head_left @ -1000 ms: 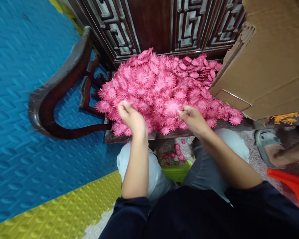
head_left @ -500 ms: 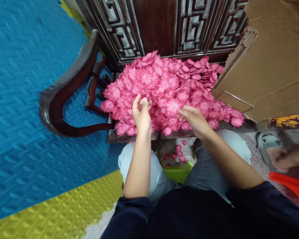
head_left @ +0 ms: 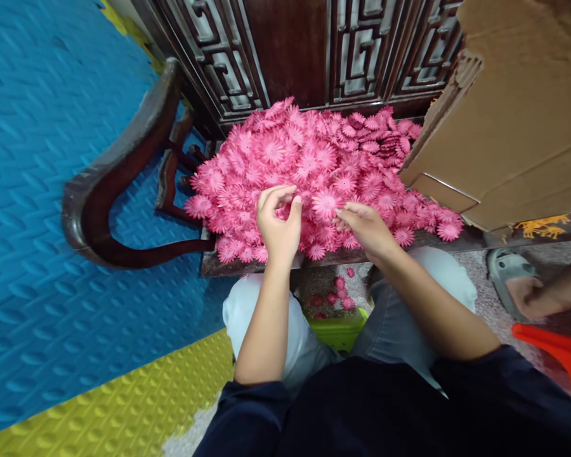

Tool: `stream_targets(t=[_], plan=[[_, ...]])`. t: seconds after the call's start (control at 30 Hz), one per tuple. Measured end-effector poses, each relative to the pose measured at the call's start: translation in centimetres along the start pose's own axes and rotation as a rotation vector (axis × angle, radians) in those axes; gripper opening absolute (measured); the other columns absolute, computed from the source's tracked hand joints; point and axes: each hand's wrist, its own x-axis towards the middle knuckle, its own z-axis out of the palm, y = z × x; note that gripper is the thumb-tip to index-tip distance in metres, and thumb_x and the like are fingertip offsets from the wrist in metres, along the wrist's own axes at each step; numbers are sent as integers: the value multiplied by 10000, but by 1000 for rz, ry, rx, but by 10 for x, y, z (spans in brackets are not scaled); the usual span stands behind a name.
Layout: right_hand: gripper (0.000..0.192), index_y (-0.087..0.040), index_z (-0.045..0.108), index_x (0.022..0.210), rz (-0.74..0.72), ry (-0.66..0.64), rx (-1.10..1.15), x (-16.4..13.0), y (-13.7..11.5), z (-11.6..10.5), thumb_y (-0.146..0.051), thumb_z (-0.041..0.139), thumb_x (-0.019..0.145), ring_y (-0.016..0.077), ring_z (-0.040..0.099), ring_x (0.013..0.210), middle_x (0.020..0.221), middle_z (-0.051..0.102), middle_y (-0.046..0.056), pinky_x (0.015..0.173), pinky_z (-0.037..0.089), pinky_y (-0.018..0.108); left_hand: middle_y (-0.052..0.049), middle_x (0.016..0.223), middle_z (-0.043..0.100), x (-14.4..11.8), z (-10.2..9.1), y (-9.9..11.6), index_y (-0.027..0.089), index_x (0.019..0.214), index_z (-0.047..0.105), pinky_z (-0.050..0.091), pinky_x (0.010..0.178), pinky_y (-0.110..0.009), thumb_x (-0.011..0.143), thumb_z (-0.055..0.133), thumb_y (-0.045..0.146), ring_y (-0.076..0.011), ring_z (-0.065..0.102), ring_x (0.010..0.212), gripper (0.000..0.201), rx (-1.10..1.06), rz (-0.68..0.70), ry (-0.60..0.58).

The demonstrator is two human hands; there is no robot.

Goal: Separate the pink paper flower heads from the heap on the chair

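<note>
A big heap of pink fabric flowers (head_left: pixel 314 165) covers the seat of a dark wooden bench (head_left: pixel 247 265). My left hand (head_left: pixel 278 222) rests on the heap's near side, thumb and fingers curled over small pink flowers; whether it grips one I cannot tell. My right hand (head_left: pixel 368 228) pinches the stem side of a single pink flower (head_left: pixel 326 203), held up a little above the heap. The two hands are close together, about a hand's width apart.
A carved dark wooden backrest (head_left: pixel 352 51) stands behind the heap and a curved armrest (head_left: pixel 114 184) at the left. A cardboard box (head_left: pixel 518 114) sits at the right. Fallen pink flowers (head_left: pixel 335 295) lie on the floor by a green stool (head_left: pixel 340 327). Another person's foot in a sandal (head_left: pixel 514 285) and a red plastic object (head_left: pixel 559 355) are at the right.
My left hand has moved right across the heap, toward my right hand, and its fingers have curled over flowers. My right hand has kept hold of its flower, nearly still.
</note>
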Motion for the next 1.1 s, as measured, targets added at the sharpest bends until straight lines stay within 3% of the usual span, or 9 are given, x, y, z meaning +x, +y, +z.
stream_targets(t=[0.07,0.23,0.3,0.5,0.73,1.1], plan=[[185,-190,535,564,-8,-11,-8,0,1,0,-224,526,745,91,445,530,534,512,-40,604,369,245,-25,842,604,0,0,6,175,841,639,474,727,-253,758,605,222,-114,570,749,101,-3,4,-57],[130,-189,556,586,-29,-8,32,0,3,-1,-247,562,702,94,459,554,550,526,-42,616,376,245,-10,777,610,-5,3,18,187,800,652,457,684,-247,729,647,231,-112,556,712,84,-38,49,-371],[113,-186,567,596,-31,-19,58,1,4,-2,-256,578,684,93,464,564,559,533,-44,624,379,244,-9,760,604,-6,4,19,188,779,661,454,671,-251,717,659,231,-114,550,700,76,-2,61,-430],[195,-178,601,593,-29,-61,79,1,3,-4,-360,656,635,88,465,561,561,548,-43,623,389,244,-14,778,628,-7,4,17,193,773,673,454,716,-270,727,650,244,-128,574,735,73,56,81,-410],[217,-185,639,617,-13,-9,114,2,4,-3,-382,719,576,118,548,640,655,647,-2,656,434,272,-24,756,623,-9,4,16,186,739,650,428,727,-289,777,566,233,-148,569,744,104,188,175,-392],[212,-186,674,655,-18,-38,67,2,5,-4,-384,707,587,115,551,636,661,660,-5,677,436,278,-9,742,609,-8,4,16,196,692,627,403,748,-298,755,573,211,-155,559,735,84,238,113,-323]])
